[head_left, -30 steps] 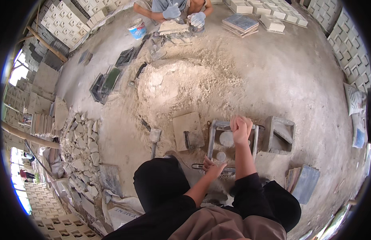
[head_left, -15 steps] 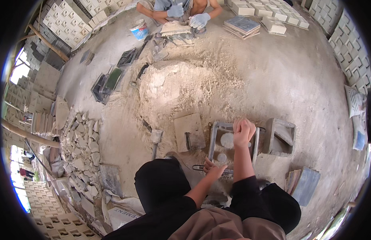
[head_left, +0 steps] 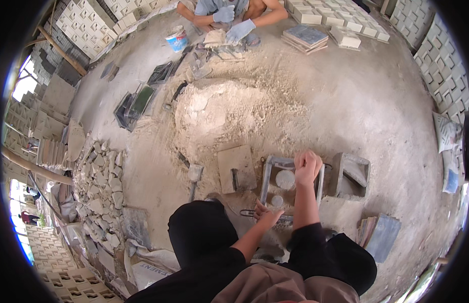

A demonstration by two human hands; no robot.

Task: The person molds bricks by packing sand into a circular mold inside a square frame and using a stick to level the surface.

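A rectangular metal mold [head_left: 265, 183] lies on the ground before my knees, with a larger and a smaller pale round piece [head_left: 285, 179] inside it. My right hand [head_left: 307, 165] is closed in a fist above the mold's right half. Whatever the fist holds, if anything, is hidden. At the mold's near side my left hand [head_left: 267, 216] is at a looped metal handle [head_left: 248, 213], its fingers bent around the bar and its thumb pointing right. A flat square board with a dark handle [head_left: 236, 169] lies left of the mold. To the right stands a grey open box [head_left: 366, 174] with a slanted piece inside.
A heap of pale powder [head_left: 214, 106] spreads beyond the mold. A small trowel [head_left: 195, 173] lies at left, near broken rubble [head_left: 100, 187]. Stacked plates [head_left: 383, 237] sit at lower right. Across the heap, a gloved co-worker [head_left: 239, 31] squats by another mold, near a bucket [head_left: 177, 39].
My hands keep nearly the same pose over the mold. The whole view shifts slightly. Across the heap, the co-worker's gloved hand moves left and nearer over their mold.
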